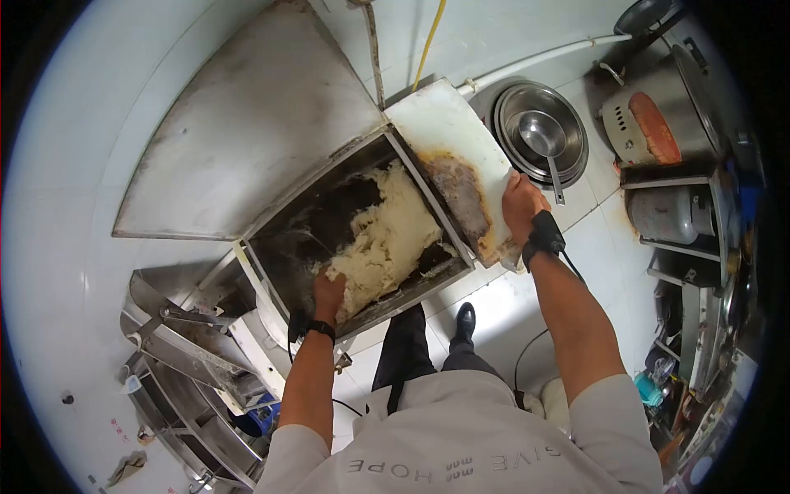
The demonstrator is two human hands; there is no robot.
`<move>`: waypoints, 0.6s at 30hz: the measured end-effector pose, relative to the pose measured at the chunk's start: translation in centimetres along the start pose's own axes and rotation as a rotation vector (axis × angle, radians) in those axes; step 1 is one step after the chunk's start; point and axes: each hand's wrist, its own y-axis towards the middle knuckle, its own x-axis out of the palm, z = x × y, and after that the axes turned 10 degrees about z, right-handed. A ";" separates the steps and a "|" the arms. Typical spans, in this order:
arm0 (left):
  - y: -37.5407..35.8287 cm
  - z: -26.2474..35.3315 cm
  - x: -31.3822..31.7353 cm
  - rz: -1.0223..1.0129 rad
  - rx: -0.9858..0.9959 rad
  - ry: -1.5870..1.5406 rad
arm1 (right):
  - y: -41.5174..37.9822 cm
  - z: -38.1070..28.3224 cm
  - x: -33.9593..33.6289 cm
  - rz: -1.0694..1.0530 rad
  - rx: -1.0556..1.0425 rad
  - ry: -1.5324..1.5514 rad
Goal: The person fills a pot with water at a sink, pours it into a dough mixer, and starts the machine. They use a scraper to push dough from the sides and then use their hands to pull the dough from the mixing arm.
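A large, lumpy mass of pale dough [387, 235] lies in the open metal trough of a dough mixer [284, 216]. My left hand [329, 296] is down in the trough at the near left end of the dough, its fingers closed against it and partly hidden. My right hand [523, 206] grips the outer edge of the mixer's white end housing [457, 123], which has a rusty, stained patch. Some of that hand's fingers are out of sight. The trough's broad metal lid [255, 115] stands raised behind it.
Nested metal bowls [499, 123] with a long-handled ladle [541, 133] sit right of the mixer. A big steel pot [658, 107] and a shelf rack [683, 247] line the right side. Metal equipment [181, 329] stands at left. Below me is white tiled floor [494, 309].
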 end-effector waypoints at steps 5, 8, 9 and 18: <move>2.8 -4.8 -1.1 0.019 -0.361 -0.606 | -0.1 -0.1 0.0 0.014 0.005 -0.027; -0.4 1.7 -1.9 -0.044 -0.190 -0.467 | -0.1 -0.1 0.0 0.006 0.013 -0.028; -0.9 2.8 -2.1 -0.042 -0.189 -0.468 | -0.1 -0.1 0.0 0.002 0.017 -0.022; 2.4 4.5 -0.9 0.331 0.078 0.232 | 0.0 0.2 0.4 0.003 0.002 -0.041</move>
